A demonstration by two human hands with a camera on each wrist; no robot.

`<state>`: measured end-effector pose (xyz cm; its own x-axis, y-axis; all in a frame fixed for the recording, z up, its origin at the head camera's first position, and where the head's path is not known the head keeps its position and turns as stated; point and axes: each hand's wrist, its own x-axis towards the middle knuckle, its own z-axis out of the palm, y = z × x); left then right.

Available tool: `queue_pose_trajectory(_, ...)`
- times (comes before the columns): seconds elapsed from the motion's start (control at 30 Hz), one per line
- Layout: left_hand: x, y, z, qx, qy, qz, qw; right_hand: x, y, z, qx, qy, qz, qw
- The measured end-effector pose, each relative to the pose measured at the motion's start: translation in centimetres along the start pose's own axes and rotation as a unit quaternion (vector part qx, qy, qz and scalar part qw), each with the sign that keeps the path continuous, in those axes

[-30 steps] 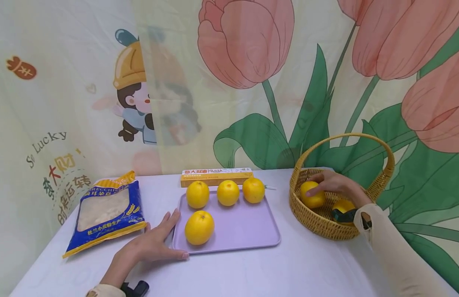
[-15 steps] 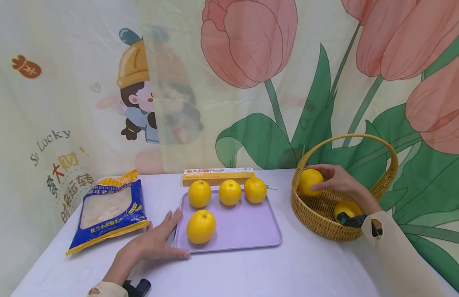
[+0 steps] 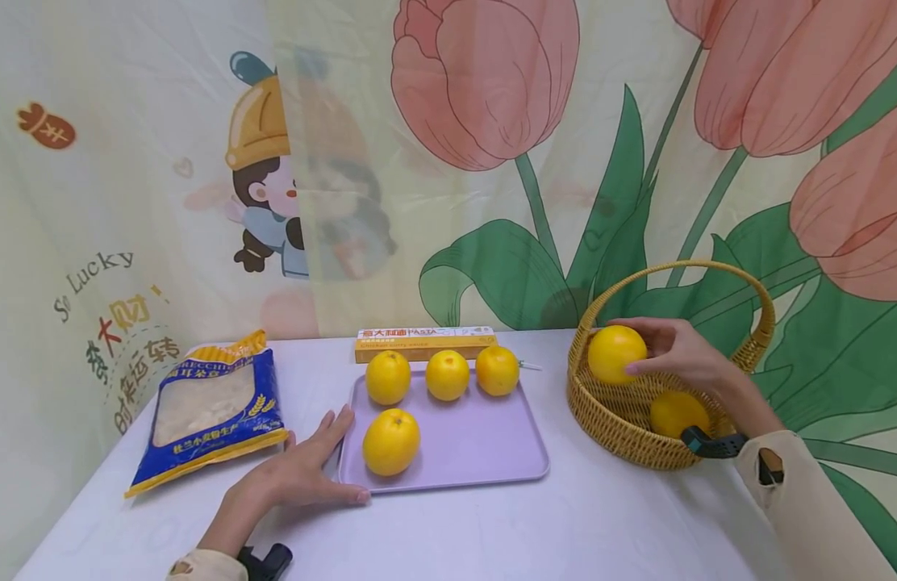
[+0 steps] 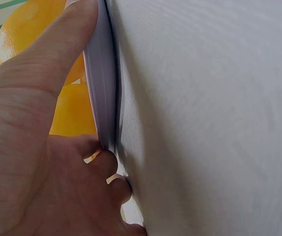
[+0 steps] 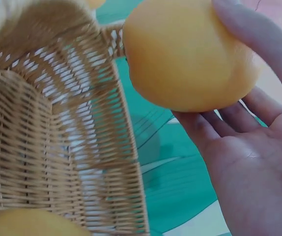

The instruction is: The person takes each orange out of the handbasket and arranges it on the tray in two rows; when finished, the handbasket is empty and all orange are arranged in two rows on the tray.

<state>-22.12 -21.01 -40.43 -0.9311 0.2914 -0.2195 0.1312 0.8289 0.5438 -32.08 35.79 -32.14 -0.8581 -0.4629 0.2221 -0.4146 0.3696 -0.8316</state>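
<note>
My right hand (image 3: 684, 355) holds an orange (image 3: 617, 355) between thumb and fingers, over the back left of the wicker basket (image 3: 623, 440). In the right wrist view this orange (image 5: 190, 54) shows above the basket's rim, with the fingers beneath it. Another orange (image 3: 677, 413) lies in the basket, partly behind the wrist strap. My left hand (image 3: 296, 472) rests at the left edge of the lilac tray (image 3: 477, 440), fingers spread and thumb at its front corner. Three oranges stand along the tray's back, and one orange (image 3: 391, 442) sits at its front left.
A blue and yellow pasta bag (image 3: 209, 407) lies left of the tray, near the left hand. Behind the tray is a long pasta box (image 3: 423, 345). The basket's tall arched handle (image 3: 684, 265) rises beside the right hand. A printed curtain (image 3: 347, 161) hangs behind the table.
My right hand has lifted the orange up from inside the basket and shifted slightly right with it. The left hand has stayed at the tray's edge.
</note>
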Motion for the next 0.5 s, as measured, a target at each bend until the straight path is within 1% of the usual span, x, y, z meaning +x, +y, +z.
queue_pose_trajectory(0.13,0.0,0.1,-0.1,0.007,0.002,0.001,1.0,-0.6,-1.0,0.1,0.022,-0.03,-0.026,0.999)
queue_pose_trajectory(0.23,0.0,0.1,-0.1,0.006,0.002,0.0,1.0,-0.9,-1.9,0.8,0.031,-0.06,-0.046,0.9967)
queue_pose_trajectory(0.37,0.0,0.1,-0.1,0.003,0.0,-0.003,1.0,-0.9,-2.8,2.3,0.049,-0.098,-0.077,0.991)
queue_pose_trajectory(0.5,-0.1,0.0,0.0,0.001,0.0,-0.002,1.0,-0.1,-3.2,4.3,0.071,-0.127,-0.098,0.9844)
